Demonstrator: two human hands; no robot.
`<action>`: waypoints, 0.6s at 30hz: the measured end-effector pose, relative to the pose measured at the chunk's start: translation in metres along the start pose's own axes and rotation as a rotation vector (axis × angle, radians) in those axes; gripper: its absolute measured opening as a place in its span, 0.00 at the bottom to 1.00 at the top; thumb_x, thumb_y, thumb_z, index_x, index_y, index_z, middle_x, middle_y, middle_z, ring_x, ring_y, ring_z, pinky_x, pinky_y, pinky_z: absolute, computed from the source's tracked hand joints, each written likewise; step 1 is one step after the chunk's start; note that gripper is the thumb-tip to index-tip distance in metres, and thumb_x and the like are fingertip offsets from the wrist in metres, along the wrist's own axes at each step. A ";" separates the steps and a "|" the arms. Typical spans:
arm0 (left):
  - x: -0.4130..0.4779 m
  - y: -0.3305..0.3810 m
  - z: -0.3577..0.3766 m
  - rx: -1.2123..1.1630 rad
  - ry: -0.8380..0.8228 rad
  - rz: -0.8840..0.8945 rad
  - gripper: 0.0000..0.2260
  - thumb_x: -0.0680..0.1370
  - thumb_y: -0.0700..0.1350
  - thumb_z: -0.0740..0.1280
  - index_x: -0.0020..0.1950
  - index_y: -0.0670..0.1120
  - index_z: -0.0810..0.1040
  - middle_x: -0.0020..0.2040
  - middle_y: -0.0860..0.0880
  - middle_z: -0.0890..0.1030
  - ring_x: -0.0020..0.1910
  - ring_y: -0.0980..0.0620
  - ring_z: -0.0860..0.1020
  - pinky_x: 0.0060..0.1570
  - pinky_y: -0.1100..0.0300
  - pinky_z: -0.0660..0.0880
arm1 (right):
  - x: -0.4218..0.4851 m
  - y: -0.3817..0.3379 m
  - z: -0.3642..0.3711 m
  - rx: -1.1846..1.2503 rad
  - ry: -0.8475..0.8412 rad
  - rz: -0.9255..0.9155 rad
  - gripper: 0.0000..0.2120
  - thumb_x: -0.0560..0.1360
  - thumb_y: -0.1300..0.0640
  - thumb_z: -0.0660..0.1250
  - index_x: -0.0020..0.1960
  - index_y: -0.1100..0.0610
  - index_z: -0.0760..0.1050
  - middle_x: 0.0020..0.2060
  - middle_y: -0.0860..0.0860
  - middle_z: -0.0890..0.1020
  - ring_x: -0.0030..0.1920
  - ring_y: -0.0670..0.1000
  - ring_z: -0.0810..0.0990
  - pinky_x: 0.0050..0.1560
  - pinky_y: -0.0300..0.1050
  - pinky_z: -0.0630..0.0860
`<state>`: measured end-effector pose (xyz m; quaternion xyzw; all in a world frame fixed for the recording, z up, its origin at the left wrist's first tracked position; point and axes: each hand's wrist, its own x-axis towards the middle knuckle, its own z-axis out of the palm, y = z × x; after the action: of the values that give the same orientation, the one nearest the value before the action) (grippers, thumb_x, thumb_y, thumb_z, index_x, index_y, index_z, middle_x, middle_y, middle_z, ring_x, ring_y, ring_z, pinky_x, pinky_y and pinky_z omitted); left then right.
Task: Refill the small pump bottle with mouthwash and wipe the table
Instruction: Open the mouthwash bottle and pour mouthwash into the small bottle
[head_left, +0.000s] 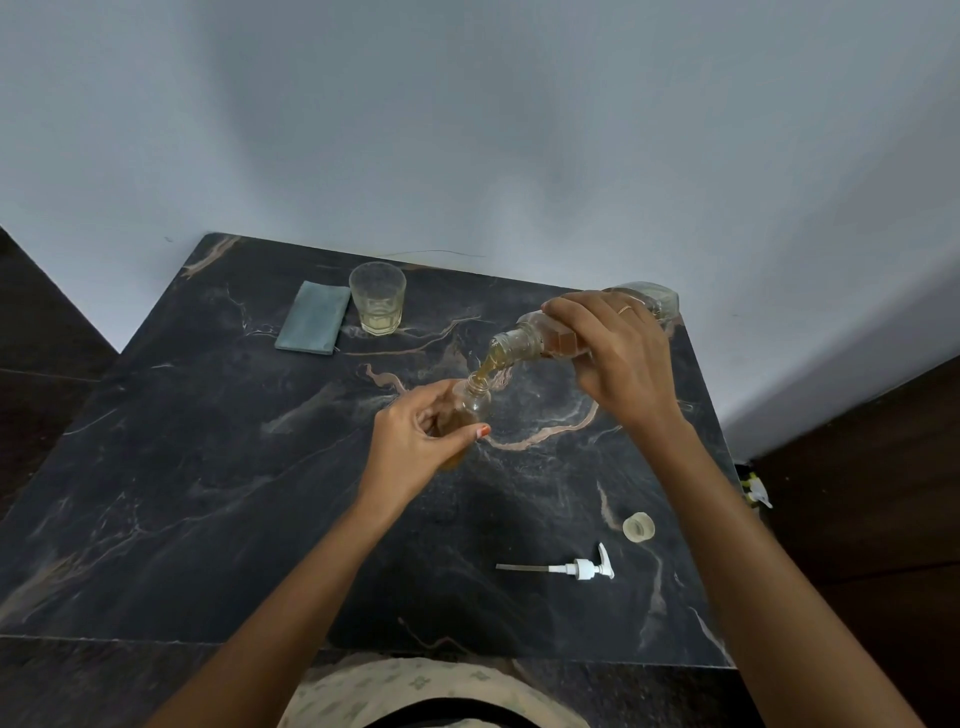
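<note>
The right hand (618, 358) grips the tilted mouthwash bottle (524, 340), its fingers (571, 312) curled round the body; the left hand (415, 441) clasps the small pump bottle (475, 402) near the middle of the counter (208, 467). The stream (485, 366) enters a narrow neck: excess tilt or drift risks overflow and spillage; the cloth (313, 325) lies well apart

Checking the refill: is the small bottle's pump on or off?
Off. The pump lies on the table, apart from the small bottle, whose open neck takes mouthwash from the big bottle.
</note>
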<state>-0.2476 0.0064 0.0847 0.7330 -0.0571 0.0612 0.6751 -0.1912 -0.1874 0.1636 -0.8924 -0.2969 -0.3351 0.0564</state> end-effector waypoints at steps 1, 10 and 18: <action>0.000 0.000 0.000 -0.006 -0.001 0.001 0.22 0.64 0.36 0.75 0.51 0.57 0.76 0.47 0.56 0.81 0.48 0.62 0.80 0.48 0.73 0.73 | 0.000 0.000 0.000 0.000 0.000 -0.001 0.16 0.64 0.69 0.72 0.50 0.60 0.78 0.45 0.55 0.84 0.44 0.56 0.83 0.44 0.46 0.76; 0.000 -0.002 0.001 0.019 0.017 0.017 0.22 0.64 0.38 0.76 0.50 0.60 0.76 0.45 0.59 0.82 0.47 0.62 0.80 0.46 0.73 0.74 | 0.001 0.001 0.000 -0.006 0.003 -0.002 0.14 0.66 0.68 0.65 0.51 0.59 0.77 0.46 0.54 0.84 0.45 0.56 0.82 0.46 0.45 0.72; 0.001 -0.005 0.002 0.000 0.022 0.014 0.23 0.64 0.38 0.76 0.49 0.62 0.76 0.45 0.59 0.82 0.47 0.61 0.81 0.46 0.72 0.74 | 0.001 0.001 -0.001 -0.010 -0.002 -0.001 0.13 0.67 0.66 0.65 0.51 0.59 0.78 0.46 0.54 0.84 0.45 0.56 0.82 0.46 0.46 0.73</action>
<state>-0.2455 0.0047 0.0800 0.7318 -0.0549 0.0740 0.6753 -0.1903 -0.1877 0.1650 -0.8929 -0.2956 -0.3356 0.0516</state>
